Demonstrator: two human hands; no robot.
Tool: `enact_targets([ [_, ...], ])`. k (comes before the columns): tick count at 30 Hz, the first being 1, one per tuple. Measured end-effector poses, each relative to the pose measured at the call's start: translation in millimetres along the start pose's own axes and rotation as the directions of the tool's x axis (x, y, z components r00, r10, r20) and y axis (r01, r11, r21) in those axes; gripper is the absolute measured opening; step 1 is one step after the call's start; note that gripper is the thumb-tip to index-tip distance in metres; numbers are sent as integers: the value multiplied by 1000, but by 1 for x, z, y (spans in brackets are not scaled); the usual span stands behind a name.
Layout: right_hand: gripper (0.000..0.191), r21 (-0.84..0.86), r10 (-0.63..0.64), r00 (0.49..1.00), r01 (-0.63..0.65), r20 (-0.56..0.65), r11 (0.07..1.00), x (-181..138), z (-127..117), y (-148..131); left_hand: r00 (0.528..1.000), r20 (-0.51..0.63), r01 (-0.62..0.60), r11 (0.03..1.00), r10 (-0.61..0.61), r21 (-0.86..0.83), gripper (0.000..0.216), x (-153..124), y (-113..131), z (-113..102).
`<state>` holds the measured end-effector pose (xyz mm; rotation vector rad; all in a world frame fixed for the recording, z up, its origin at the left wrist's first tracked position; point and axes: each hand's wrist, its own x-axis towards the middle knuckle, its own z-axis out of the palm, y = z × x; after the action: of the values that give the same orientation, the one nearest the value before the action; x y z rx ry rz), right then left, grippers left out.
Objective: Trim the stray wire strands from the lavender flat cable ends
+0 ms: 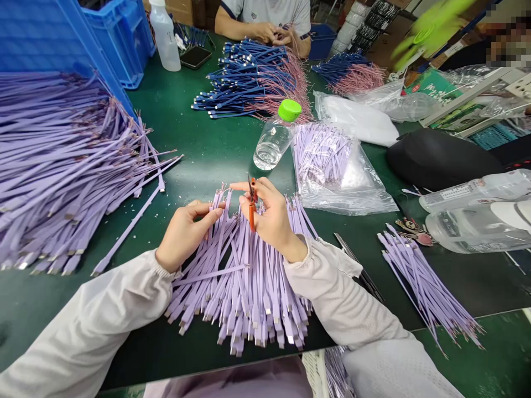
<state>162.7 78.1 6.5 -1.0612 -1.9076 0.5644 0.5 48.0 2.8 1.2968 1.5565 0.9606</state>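
Observation:
My left hand (188, 229) pinches a few flat purple USB cables near their stripped wire ends, thumb and fingers together. In my right hand (271, 213) is a small pair of scissors (251, 214) with orange handles, its dark blades pointing up and away from me. The right index finger reaches out to touch the bare wire tips (226, 189) beside the left fingers. Under both hands spreads a pile of purple USB cables (253, 293), metal plugs towards me and wire ends away. One cable (211, 275) lies crosswise over the pile.
A larger heap of purple cables (62, 171) fills the left side by a blue crate (118, 38). Ahead stand a green-capped bottle (274, 138) and a bag of cables (332, 166). Another bundle (427, 287) and tweezers (359, 265) lie right. Opposite, a person (265, 25) handles blue cables (253, 77).

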Motion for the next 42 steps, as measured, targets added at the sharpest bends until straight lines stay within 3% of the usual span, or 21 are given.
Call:
enact_targets([
  [7, 21, -19, -31, 1000, 31, 2, 999, 1, 0, -1, 999, -19, -46, 996, 48, 75, 26, -1, -2, 1],
  [16, 19, -117, -10, 1000, 10, -4, 993, 0, 0, 4, 999, 21, 41, 981, -38, -190, 30, -1, -2, 0],
  [19, 19, -253, -39, 998, 26, -46, 967, 0, 1, 15, 999, 5, 43, 976, -43, -213, 25, -2, 1, -1],
  [23, 20, -522, -77, 996, 41, -47, 852, -1, -2, 28, 999, -9, 43, 962, -47, -271, 18, -2, 0, -2],
  [27, 24, -633, -92, 995, 54, -28, 772, -2, -4, 27, 999, 8, 47, 949, -47, -312, 21, -2, -2, -2],
  [42, 24, -645, -126, 992, 76, -31, 760, -4, -2, 23, 998, 55, 22, 954, -6, -298, 29, -2, -6, -2],
])
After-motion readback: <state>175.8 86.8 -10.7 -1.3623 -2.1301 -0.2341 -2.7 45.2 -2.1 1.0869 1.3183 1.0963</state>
